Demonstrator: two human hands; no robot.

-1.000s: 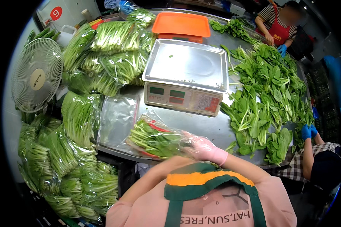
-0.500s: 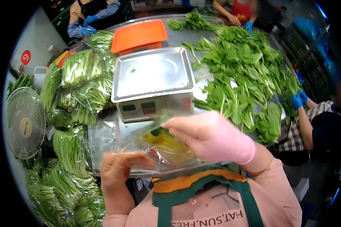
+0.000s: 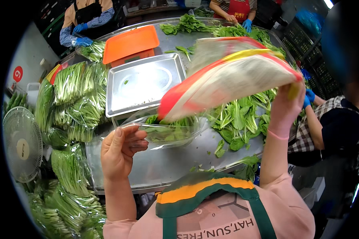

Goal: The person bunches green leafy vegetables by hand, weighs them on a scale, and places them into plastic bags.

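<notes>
My left hand (image 3: 123,150) grips the near left edge of a clear plastic bag (image 3: 159,140), its fingers curled and partly behind the film. Leafy greens (image 3: 183,122) lie inside that bag, just in front of the scale. Raised on the right, my pink-gloved right hand (image 3: 288,101) is closed on the end of a large flexible sheet (image 3: 231,81). The sheet is whitish with red and yellow edges, bent into a curve and smeared by motion. Its lower left end hangs at the bag's mouth; whether it touches the bag I cannot tell.
A metal scale tray (image 3: 147,85) and an orange tray (image 3: 131,44) stand ahead. Bagged greens (image 3: 73,85) are stacked at left beside a fan (image 3: 22,144). Loose greens (image 3: 239,123) cover the table's right. Co-workers' gloved hands (image 3: 83,41) show at the far left, far side and right.
My right hand has swung up and right from above the bag, now carrying the sheet unfurled. My left hand stays at the bag's left edge, slightly higher. The view has shifted a little.
</notes>
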